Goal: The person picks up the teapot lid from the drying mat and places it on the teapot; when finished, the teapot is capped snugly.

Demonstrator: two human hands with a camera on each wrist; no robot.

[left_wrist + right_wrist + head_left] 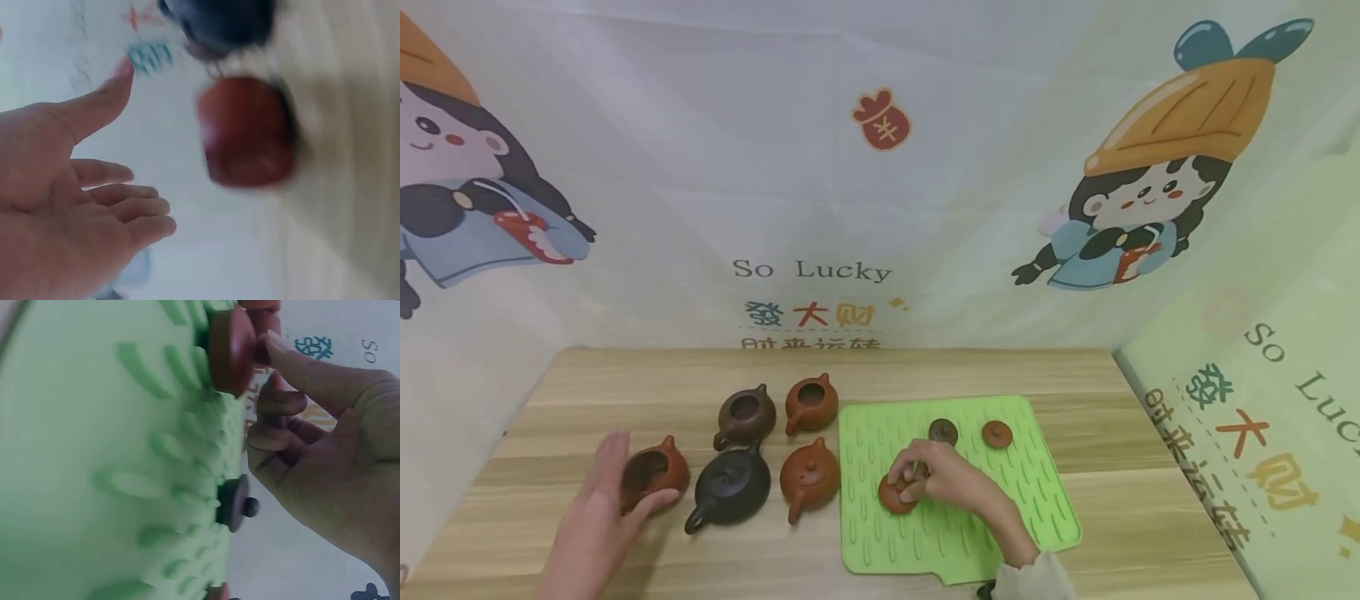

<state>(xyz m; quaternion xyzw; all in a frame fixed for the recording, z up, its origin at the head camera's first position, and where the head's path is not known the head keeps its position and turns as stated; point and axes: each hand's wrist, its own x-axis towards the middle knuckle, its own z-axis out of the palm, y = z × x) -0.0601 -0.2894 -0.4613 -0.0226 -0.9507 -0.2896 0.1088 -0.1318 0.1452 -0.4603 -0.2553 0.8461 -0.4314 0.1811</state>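
Observation:
My left hand [591,508] is beside a reddish-brown teapot [677,477] at the left, whose top is uncovered. Its fingers and thumb are spread around the pot in the head view, while in the left wrist view the palm [69,212] appears apart from the blurred teapot [247,131]. With thumb and fingers, my right hand [947,477] pinches the knob of a reddish teapot lid [893,497], low over a ribbed green mat [880,542]. A dark brown lid [943,430] and a smaller red lid [997,434] lie farther back on the mat.
Between the left hand and the mat stand a black teapot [736,493] and an orange-brown teapot [811,477], both with lids on. Behind them are a dark brown teapot [765,427] and a reddish one [825,410], both lidless. A printed cloth [985,250] hangs behind the wooden table [647,375].

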